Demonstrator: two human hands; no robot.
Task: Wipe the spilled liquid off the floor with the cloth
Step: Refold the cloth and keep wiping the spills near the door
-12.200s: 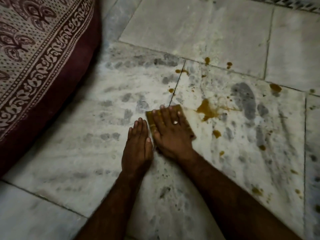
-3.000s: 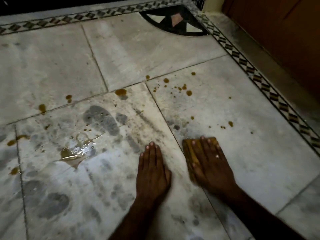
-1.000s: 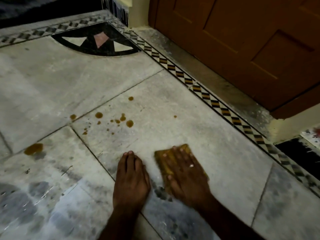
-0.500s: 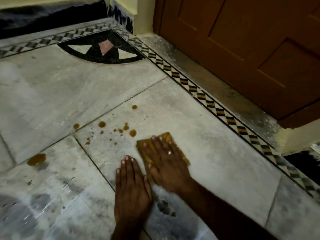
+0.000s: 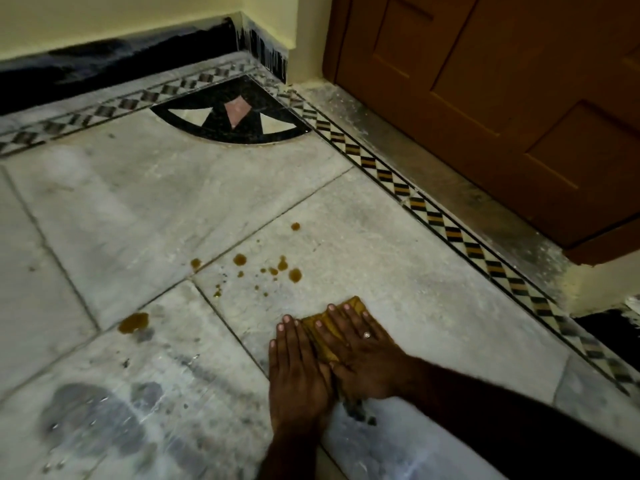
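A: The right hand [image 5: 360,355] is down flat on the cloth [image 5: 355,303], fingers straight and spread, palm pressing, nothing curled round it. There's a ring [image 5: 366,335] on one finger.

B: And the left hand [image 5: 298,379]?

A: Flat on the floor [image 5: 398,271] as well, fingers straight, holding nothing, tucked up against the right hand's thumb side. Whether it touches the cloth's edge, I can't tell.

B: So where exactly is the cloth?

A: Under the right palm and fingers, with a yellow corner poking out past the fingertips. It looks folded into a small pad.

B: How will it handle?

A: My read is soft, light and limp, probably damp. Pushed from one edge it would bunch or slide out, so a flat palm over its middle, weight straight down, is the sensible hold.

B: What's left to wipe?

A: Plenty. A cluster of brown drops [image 5: 294,274] sits just ahead of the fingertips, a lone drop [image 5: 295,226] farther ahead, and a larger puddle [image 5: 133,322] well out beyond the left hand's outer side.

B: Next move?

A: I'd guess a push forward into that near cluster. The risk is smearing: a soaked pad spreads as much as it lifts, and wet stone is slick under the bracing left palm.
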